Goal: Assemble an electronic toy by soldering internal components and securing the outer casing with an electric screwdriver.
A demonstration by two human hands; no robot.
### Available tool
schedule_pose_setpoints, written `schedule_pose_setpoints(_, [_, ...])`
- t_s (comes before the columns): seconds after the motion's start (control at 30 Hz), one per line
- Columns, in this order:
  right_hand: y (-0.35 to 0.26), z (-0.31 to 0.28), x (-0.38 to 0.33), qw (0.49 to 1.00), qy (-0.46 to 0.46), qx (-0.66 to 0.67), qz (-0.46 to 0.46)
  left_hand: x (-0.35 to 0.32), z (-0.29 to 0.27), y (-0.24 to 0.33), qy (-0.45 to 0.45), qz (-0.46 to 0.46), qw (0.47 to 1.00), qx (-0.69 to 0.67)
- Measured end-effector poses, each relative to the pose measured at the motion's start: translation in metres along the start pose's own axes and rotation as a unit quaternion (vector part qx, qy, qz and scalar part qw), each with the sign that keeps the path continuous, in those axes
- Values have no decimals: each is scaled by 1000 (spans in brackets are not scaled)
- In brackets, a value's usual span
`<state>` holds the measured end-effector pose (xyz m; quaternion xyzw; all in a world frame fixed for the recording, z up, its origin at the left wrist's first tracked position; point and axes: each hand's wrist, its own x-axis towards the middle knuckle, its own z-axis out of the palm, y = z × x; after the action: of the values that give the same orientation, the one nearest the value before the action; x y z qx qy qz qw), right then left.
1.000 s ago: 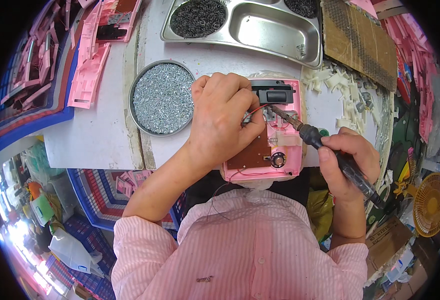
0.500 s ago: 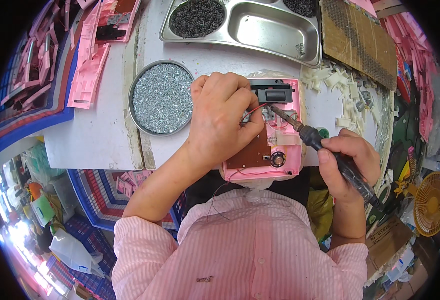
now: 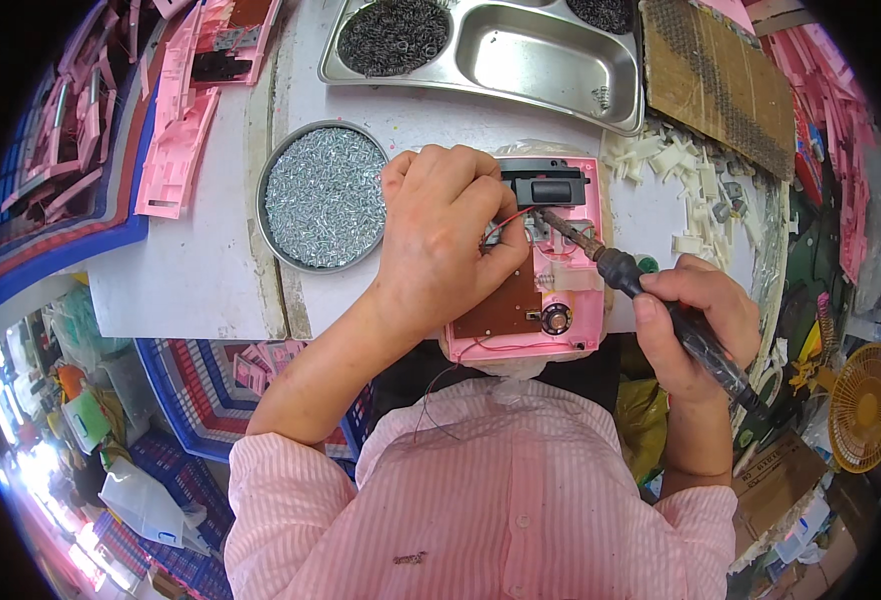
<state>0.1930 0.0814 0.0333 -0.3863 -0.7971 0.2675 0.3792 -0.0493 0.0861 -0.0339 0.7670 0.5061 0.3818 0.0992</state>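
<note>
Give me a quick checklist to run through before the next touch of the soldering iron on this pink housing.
1. Soldering iron gripped on its handle by the right hand: ok.
2. Iron tip over the wiring in the pink housing: ok; whether it touches a joint, cannot tell.
3. Left hand pressing down on the housing, steadying it: ok.
4. Left fingers apart from the hot tip: cannot tell, they sit very near it.
5. Red wire in place at the joint: cannot tell, partly hidden by the fingers.
6. Round tin of small metal parts apart from the iron: ok.
</note>
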Motion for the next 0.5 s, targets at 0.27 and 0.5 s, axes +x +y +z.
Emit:
schedule_pose_setpoints(0.27, [2, 1, -2, 1000, 6, 4, -10, 0, 1, 0, 3, -1, 1000, -3])
schedule_pose_setpoints(0.5, [3, 0, -4, 1000, 4, 7, -1, 0, 0, 0, 0, -4, 1000, 2])
